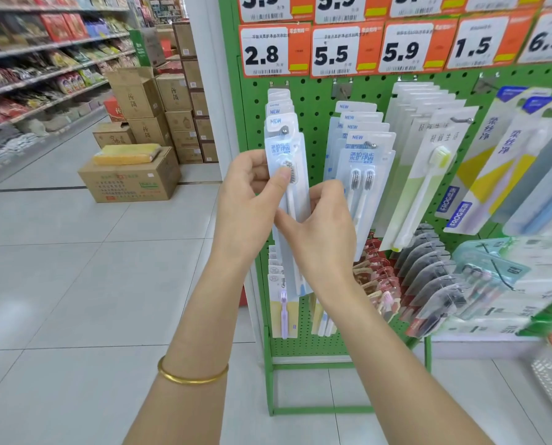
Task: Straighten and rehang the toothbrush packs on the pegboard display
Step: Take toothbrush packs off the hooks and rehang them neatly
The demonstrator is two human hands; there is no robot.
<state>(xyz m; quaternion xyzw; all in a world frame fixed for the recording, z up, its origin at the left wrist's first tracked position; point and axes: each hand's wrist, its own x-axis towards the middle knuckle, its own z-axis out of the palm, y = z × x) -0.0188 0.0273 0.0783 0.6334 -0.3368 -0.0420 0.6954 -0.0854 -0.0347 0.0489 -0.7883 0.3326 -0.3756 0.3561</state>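
A green pegboard carries rows of toothbrush packs on metal hooks. The front pack of the leftmost row is white with a blue label and hangs on its hook under the 2.8 price tag. My left hand pinches this pack near the brush head, thumb on its front. My right hand grips the same pack lower down, around its middle. A second row of twin-brush packs hangs just right of my hands.
More packs hang to the right, and lower rows sit beneath. Orange price tags line the top. Stacked cardboard boxes stand on the tiled floor to the left, beside grocery shelves.
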